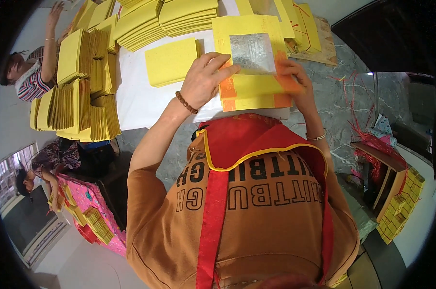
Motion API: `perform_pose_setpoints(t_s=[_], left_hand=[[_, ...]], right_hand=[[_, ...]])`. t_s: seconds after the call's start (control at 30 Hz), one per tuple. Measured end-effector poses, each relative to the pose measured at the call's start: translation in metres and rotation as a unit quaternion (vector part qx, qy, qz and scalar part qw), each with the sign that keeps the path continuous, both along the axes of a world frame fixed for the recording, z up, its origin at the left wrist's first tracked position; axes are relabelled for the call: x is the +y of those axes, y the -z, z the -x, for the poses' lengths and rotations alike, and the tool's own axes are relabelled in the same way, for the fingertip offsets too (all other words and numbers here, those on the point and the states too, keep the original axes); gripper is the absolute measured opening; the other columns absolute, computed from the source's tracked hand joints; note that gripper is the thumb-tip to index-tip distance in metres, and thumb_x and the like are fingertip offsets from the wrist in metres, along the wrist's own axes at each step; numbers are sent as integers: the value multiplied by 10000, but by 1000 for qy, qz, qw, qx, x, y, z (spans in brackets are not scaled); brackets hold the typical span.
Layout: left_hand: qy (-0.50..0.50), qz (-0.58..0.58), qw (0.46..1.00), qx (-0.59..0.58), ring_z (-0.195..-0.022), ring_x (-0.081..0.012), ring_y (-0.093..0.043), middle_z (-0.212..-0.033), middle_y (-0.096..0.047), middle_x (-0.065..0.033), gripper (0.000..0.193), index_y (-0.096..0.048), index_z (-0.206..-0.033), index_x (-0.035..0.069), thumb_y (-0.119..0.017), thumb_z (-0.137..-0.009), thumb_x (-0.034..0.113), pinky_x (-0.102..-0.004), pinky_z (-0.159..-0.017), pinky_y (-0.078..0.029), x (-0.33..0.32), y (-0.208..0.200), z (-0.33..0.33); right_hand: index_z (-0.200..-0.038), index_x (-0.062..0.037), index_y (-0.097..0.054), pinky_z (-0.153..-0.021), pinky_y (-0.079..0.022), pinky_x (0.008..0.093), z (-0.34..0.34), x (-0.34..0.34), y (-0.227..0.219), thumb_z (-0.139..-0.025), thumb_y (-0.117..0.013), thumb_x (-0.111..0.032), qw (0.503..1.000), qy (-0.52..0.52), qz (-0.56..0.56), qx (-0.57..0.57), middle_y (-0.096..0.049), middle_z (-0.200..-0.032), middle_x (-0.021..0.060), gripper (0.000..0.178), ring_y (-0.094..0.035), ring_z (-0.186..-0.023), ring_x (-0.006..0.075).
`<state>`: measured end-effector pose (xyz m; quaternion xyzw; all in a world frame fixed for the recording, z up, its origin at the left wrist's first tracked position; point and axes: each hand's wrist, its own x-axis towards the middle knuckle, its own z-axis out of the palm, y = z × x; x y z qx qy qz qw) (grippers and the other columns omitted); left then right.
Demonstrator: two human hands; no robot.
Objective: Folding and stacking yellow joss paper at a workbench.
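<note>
In front of me on the table lies a yellow paper sheet (pixel 249 24) with a silver foil square (pixel 251 50) and orange side bands, its near part folded up over the rest. My left hand (pixel 206 77) rests at the sheet's left edge, fingers loosely bent and apart, thumb stretched out along the fold by the foil. My right hand (pixel 297 84) closes on the right end of the folded part; its lower fingers are smeared by motion. Left of my left hand is a small stack of yellow paper (pixel 172 61).
Thick stacks of folded yellow paper (pixel 75 55) line the white tabletop's (pixel 136 108) left and far sides. More yellow sheets (pixel 307 29) lie far right. One person (pixel 37 72) is at far left; another (pixel 46 166) sits at a pink-covered table (pixel 90 207). Red strings (pixel 367 120) hang at right.
</note>
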<state>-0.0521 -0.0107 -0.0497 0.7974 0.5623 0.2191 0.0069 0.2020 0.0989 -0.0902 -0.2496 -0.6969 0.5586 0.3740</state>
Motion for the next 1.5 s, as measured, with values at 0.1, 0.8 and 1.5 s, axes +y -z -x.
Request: perform_pose_setpoints(t_s=[0.1,0.8,1.5], left_hand=[[11,-40,997,62,-1043,-290,-510,-1139,-559,-99,423,-585,-1150,151,-530,-740,62,-371,-853,-410,-4,-13,0],[-176,199,841,-471,-454,-141,-433,-501,-468,-71,248,-480,-764,3,-593,-857,203,-305,-449,-359,7,21,-8],[-172,-43,978,-112,-1100,-326,-420,-1234,-440,-170,545,-461,-1229,54,-675,-748,193,-425,-874,-355,11,-34,-18]], right_hand=[[-991,-122,-618,-987,-314,381,4,-2,-23,-751,-653,-111,951,75,-267,-134,-541,-1201,56,243,-492,-1115,264],[-1186,-1,-524,-797,-457,266,24,-18,-45,-825,-632,-123,983,94,160,-7,-625,-1012,108,396,-580,-921,134],[-1070,-1,-607,-699,-470,241,24,-6,-27,-815,-609,-100,973,137,119,-144,-661,-907,105,274,-597,-796,107]])
